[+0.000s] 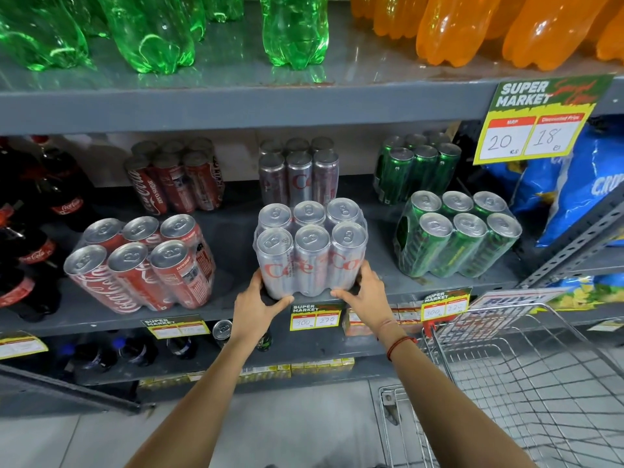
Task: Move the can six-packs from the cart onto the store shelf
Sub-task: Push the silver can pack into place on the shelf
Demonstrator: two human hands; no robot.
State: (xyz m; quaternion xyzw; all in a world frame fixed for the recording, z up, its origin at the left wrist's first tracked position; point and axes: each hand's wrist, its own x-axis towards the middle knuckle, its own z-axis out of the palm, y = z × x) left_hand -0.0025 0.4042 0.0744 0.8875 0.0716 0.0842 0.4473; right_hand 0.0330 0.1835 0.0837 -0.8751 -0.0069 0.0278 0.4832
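Observation:
A shrink-wrapped silver six-pack stands at the front of the grey middle shelf. My left hand grips its lower left corner and my right hand grips its lower right corner. Behind it stands another silver six-pack. To the left sit a red six-pack at the front and a second red six-pack further back. To the right sit a green six-pack at the front and a second green six-pack behind it. The wire cart at the lower right shows no packs inside.
Green bottles and orange bottles stand on the upper shelf. Dark cola bottles fill the left end. Blue snack bags sit at the right. Price tags hang from the shelf edge. Bottles and small cartons fill the lower shelves.

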